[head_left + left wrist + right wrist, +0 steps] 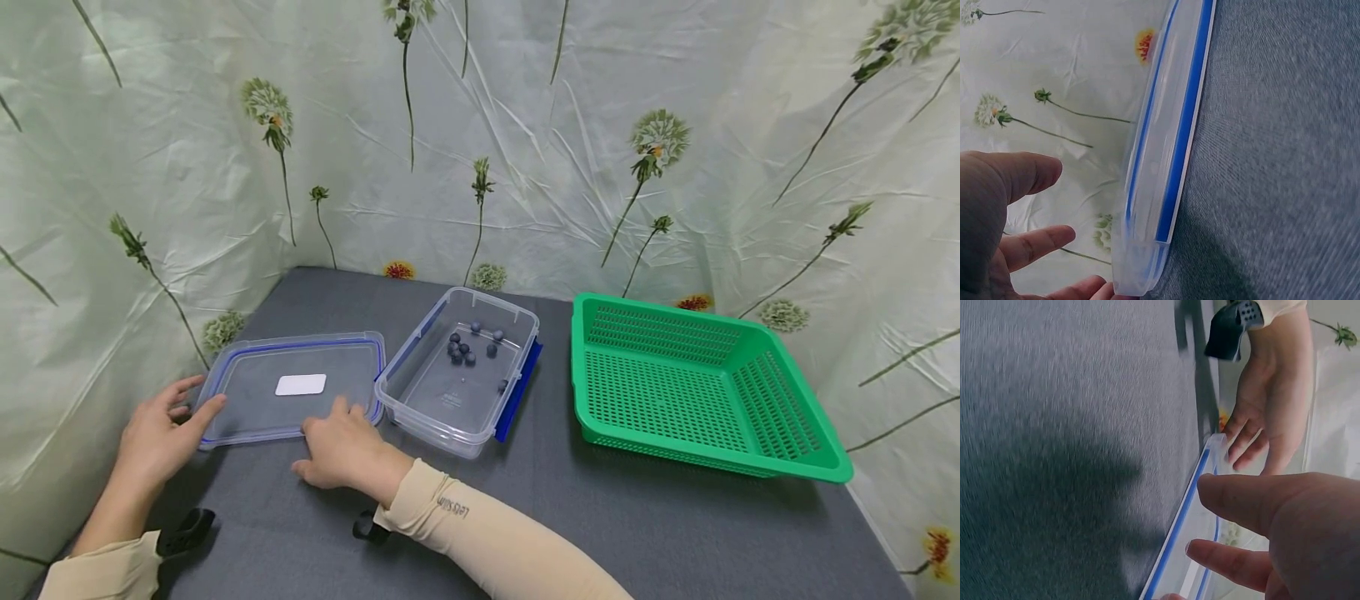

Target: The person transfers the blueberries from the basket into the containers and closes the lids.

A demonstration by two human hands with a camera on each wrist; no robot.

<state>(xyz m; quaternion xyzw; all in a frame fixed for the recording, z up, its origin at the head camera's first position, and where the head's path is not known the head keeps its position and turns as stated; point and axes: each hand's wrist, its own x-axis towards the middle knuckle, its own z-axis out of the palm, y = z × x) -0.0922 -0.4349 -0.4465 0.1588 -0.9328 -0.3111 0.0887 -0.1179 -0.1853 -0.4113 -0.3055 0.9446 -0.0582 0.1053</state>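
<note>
A clear lid (pixel 258 421) with a blue seal and a white label lies at the left. My left hand (pixel 159 433) is at its left end, thumb and forefinger spread apart. In the left wrist view the lower fingertips (pixel 1088 289) meet the corner of the lid (pixel 1166 144). Over the lid's near right edge hovers my right hand (pixel 347 446), its thumb and forefinger apart in the right wrist view. Right of the lid stands a clear plastic food container (pixel 423 408) with several blueberries (pixel 459 350) inside.
A green plastic basket (pixel 697 446) with a slotted bottom stands at the right. A blue latch flap (pixel 519 396) sticks out from the container's right side. The grey tabletop (pixel 525 517) ends at a flower-printed curtain (pixel 525 167) behind and at both sides.
</note>
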